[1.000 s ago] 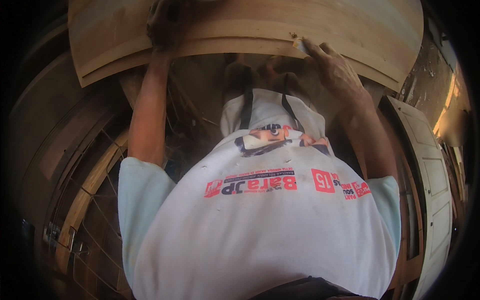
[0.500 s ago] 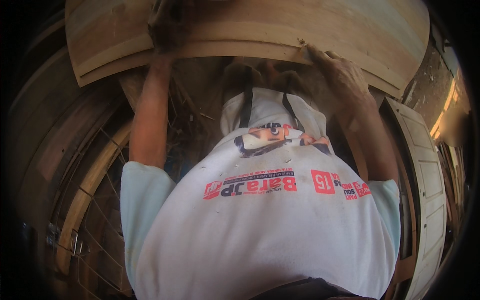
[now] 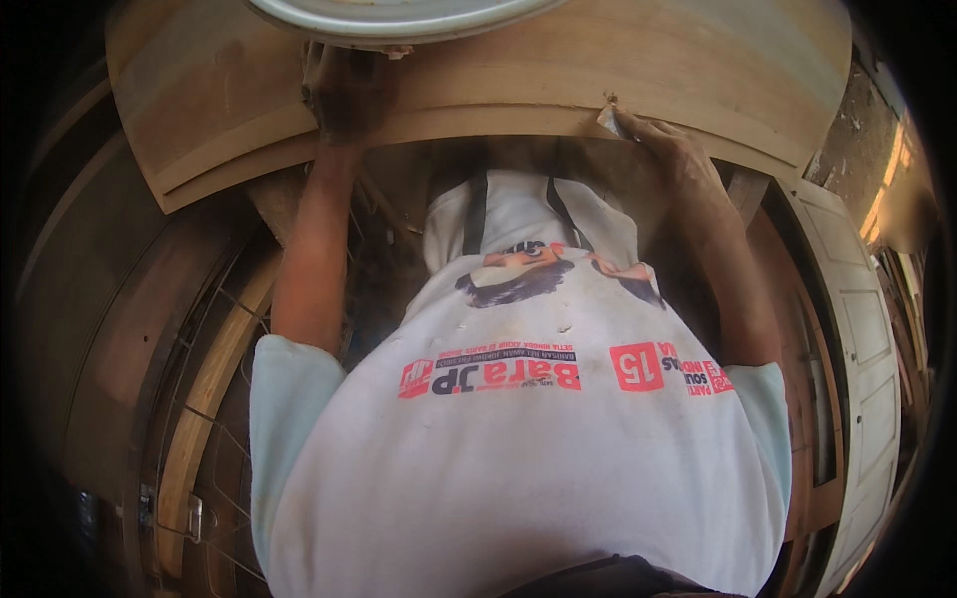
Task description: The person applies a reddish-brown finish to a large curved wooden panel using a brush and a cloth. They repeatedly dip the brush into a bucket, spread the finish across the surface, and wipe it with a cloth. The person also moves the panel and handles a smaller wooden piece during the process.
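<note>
A wide wooden panel point(image 3: 558, 85) spans the far side, with a grooved strip along its near edge. My left hand point(image 3: 344, 100) is at this edge, dark and smeared. Its fingers are hidden under a round pale metal rim point(image 3: 419, 30) at the top of the view, so I cannot tell whether it grips anything. A small pale lump point(image 3: 399, 52) clings below that rim. Farther right, my right hand point(image 3: 673, 145) rests at the panel's edge, fingers closed on a small pale-grey flat piece point(image 3: 610, 122). Just beyond its tip is a small dark mark point(image 3: 612, 99) on the wood.
A white panelled door point(image 3: 862, 309) leans at the right, beside darker wooden frames point(image 3: 797, 349). To the left stand thin metal bars point(image 3: 224, 429) and a curved-looking light wooden plank point(image 3: 199, 429). My shirt front fills the lower middle.
The view has shifted so the panel sits slightly lower. The round metal rim has come into view over my left hand. The pale-grey piece at my right fingertips shows more plainly.
</note>
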Demonstrator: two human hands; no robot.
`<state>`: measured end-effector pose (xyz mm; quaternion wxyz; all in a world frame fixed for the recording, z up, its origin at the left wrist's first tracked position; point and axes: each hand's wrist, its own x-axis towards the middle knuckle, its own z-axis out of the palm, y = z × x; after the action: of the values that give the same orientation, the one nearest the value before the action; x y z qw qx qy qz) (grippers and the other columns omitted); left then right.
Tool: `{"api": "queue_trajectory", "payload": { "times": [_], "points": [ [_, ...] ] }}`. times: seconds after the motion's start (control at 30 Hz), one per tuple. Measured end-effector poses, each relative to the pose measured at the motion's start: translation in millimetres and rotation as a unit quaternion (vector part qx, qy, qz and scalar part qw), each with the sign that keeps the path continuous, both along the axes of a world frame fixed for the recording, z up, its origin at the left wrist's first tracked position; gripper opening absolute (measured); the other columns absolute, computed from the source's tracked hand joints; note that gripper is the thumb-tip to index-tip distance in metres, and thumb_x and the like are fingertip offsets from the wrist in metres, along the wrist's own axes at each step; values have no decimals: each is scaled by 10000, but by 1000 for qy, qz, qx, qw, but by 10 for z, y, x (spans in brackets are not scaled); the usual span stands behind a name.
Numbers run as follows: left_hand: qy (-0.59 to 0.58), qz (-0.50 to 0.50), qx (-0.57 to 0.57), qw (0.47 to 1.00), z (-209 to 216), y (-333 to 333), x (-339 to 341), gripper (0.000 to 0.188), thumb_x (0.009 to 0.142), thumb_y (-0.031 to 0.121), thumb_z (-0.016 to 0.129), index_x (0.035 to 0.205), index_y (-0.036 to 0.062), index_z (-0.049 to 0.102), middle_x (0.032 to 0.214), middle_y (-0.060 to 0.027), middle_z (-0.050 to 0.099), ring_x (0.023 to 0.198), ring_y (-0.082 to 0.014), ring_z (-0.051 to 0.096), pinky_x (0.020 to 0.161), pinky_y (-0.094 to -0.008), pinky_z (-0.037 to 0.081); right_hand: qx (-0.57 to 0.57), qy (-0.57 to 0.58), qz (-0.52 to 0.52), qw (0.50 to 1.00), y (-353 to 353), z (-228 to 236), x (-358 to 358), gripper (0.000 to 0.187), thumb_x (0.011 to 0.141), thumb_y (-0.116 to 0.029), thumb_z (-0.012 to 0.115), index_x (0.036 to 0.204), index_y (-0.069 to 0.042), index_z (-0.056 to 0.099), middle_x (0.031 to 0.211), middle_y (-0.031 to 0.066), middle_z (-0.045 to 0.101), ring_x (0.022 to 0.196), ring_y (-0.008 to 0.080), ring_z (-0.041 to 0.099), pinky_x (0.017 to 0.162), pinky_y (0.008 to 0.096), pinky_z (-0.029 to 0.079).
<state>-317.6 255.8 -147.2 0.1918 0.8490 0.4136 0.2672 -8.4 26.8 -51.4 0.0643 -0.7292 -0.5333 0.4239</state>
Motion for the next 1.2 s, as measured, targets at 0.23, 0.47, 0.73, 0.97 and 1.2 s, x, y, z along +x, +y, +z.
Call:
{"api": "queue_trajectory", "payload": {
  "times": [0.23,0.47,0.73,0.97,1.2],
  "points": [
    [3,-6,-86,996,56,-272,32,297,798,221,810,1012,41,710,942,-170,720,913,-402,685,838,-464,562,-13,14,-164,986,-308,-131,-247,449,986,-210,650,1428,-153,593,1094,218,684,969,391,670,818,457,515],
    [88,-105,-14,990,240,-366,209,275,775,292,833,913,83,722,843,-97,718,764,-342,707,703,-433,585,-77,-19,-195,977,-318,229,-179,420,1007,-203,621,1419,-127,599,1150,217,685,1037,392,669,880,443,519],
    [14,-103,2,995,114,-399,222,531,721,601,854,897,114,736,785,-45,706,714,-304,707,666,-458,575,-9,44,-370,928,-392,101,-447,396,1033,-191,600,1417,-99,599,1277,206,685,1169,300,672,977,374,512],
    [27,-106,-8,994,173,-396,341,613,689,651,857,940,107,731,844,-62,715,758,-315,715,702,-475,574,-3,22,-414,910,-454,57,-461,419,1040,-240,612,1439,-115,588,1319,188,680,1195,245,672,990,345,504],
    [55,-81,-17,995,267,-464,480,477,722,457,871,1001,98,727,884,-75,717,818,-336,713,762,-491,567,-17,-53,-314,948,-419,102,-361,410,1023,-187,615,1423,-101,601,1249,208,700,1077,319,717,907,367,532]
  ]
}}
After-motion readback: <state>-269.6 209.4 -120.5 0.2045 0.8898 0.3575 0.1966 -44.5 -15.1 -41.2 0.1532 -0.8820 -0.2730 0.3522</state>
